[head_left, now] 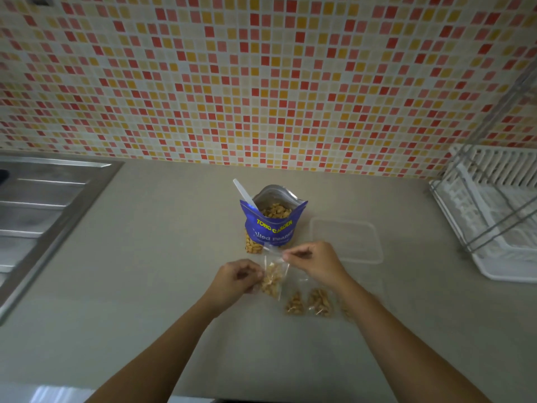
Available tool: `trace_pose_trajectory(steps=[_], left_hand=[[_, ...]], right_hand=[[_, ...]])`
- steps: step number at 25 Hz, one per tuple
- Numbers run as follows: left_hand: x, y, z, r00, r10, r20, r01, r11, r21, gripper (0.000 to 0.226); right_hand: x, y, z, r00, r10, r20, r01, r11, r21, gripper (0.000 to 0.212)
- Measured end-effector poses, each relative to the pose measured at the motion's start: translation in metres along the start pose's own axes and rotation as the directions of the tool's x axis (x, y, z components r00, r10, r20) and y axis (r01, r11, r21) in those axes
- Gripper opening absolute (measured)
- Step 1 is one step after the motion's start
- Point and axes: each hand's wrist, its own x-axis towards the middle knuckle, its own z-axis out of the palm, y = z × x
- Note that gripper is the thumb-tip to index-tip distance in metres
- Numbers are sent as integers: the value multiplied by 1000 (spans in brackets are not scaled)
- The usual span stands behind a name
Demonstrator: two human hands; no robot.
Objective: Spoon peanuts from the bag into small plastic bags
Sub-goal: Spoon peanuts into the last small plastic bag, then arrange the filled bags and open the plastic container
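Our left hand [236, 279] pinches the small plastic bag [273, 282] at its left edge; our right hand [312, 264] pinches its top strip. We see filled bags [319, 302] at its 5 o'clock, and the open peanut bag [273, 228], spoon [245, 196] inside, standing at 12 o'clock.

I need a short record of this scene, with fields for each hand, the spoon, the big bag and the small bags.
left hand: grips the small bag at its lower left side
right hand: pinches the top edge of the same bag
small bag: clear, partly filled with peanuts
spoon: white, stands in the peanut bag, untouched
peanut bag: blue, open, upright on the counter
filled bags: at least two lie on the counter beside the right wrist
clear container: on the counter, right of the peanut bag
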Motion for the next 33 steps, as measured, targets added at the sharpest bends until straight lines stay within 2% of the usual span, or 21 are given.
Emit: trace_pose_trajectory(steps=[2, 5, 9, 13, 15, 20, 25, 30, 33], left_hand=[[-5, -19, 3, 999, -26, -19, 27, 997, 71, 19], [-9, -33, 11, 996, 88, 1, -84, 950, 301, 31], [-10, -40, 19, 950, 309, 46, -272, 743, 612, 17], [-8, -47, 20, 917, 394, 60, -305, 595, 744, 32], [-6, -40, 20, 902, 428, 63, -321, 565, 760, 32], [13, -11, 40, 878, 477, 42, -368, 616, 696, 35], [21, 8, 102, 871, 473, 133, -443, 637, 631, 38], [32, 12, 161, 893, 398, 211, -436, 645, 628, 45], [36, 8, 193, 908, 354, 224, -408, 621, 669, 43]], right_hand=[[-2, 22, 17, 999, 14, -31, -19, 989, -146, 16], [-1, 38, 40, 992, 32, -124, -62, 966, -251, 11], [2, 46, 56, 993, 37, -110, -80, 900, -428, 6], [2, 49, 57, 995, -29, -100, -26, 860, -510, 29], [0, 46, 52, 988, -77, -130, -1, 859, -512, 32], [-22, 42, 27, 929, -192, -317, 45, 908, -417, 15], [-65, 71, -20, 847, -192, -496, -49, 901, -432, 16], [-89, 120, -78, 869, -67, -490, -202, 856, -476, 22], [-87, 139, -100, 927, 79, -367, -264, 833, -487, 31]])
